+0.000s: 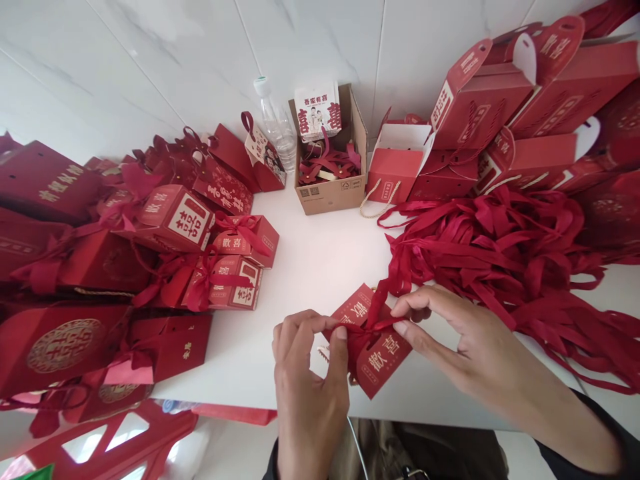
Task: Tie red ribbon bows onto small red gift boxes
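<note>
A small red gift box (385, 357) with gold characters lies near the table's front edge, between my hands. Red ribbon (367, 330) crosses its top in a bow or knot. My left hand (313, 373) pinches the ribbon at the left of the knot with thumb and forefinger. On the right, my right hand (450, 333) pinches the other side of the ribbon between thumb and fingertips. One strand of ribbon runs from the box up towards a large heap of loose red ribbons (480, 240). The box's underside is hidden.
Finished-looking red boxes with bows (230, 283) are stacked at the left. A cardboard box (330, 197) with ribbon pieces and a card stands against the wall beside a plastic bottle (275, 123). More red boxes (480, 100) fill the back right. A red stool (110, 440) is below left.
</note>
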Tool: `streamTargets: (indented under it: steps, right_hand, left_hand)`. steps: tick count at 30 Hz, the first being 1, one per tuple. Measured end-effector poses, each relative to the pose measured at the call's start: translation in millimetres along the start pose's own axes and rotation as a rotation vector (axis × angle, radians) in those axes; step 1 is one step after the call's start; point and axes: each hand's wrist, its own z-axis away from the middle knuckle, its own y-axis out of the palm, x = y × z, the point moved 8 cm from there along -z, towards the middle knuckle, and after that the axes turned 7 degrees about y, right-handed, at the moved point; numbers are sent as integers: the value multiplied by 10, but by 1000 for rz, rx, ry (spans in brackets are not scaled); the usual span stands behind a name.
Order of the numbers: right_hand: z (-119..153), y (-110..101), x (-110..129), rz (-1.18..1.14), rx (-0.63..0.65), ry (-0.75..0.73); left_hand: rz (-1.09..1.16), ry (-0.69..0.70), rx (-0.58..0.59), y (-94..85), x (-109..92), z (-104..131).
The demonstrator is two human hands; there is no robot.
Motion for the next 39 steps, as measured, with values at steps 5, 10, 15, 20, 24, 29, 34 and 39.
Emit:
streamTargets:
  steps: [5,10,15,20,24,29,34,39]
  right_hand:
    - [-6,26,2,-11,23,10]
    - [9,48,-15,-8,17,15]
    - [0,65,-14,-6,11,12]
    - [-7,11,45,17,-24,-11]
    - [-79,-9,82,6,-38,-60]
    - [-234,91,86,15,79,-87]
    - [-205,75,133,1,124,-39]
    - [-130,83,184,-54,163,-10]
  left_hand:
    - [246,-214,24,20,66,39]
    - [546,-410,86,142,131,80]
    - [615,-457,83,184,173,96]
    - [418,-310,75,110,161,50]
    - [201,-139,119,74,63,-26]
    - [195,-84,94,60,2,-50]
    - [280,-119,56,75,11,-20]
    - [301,-159,71,129,49,-22]
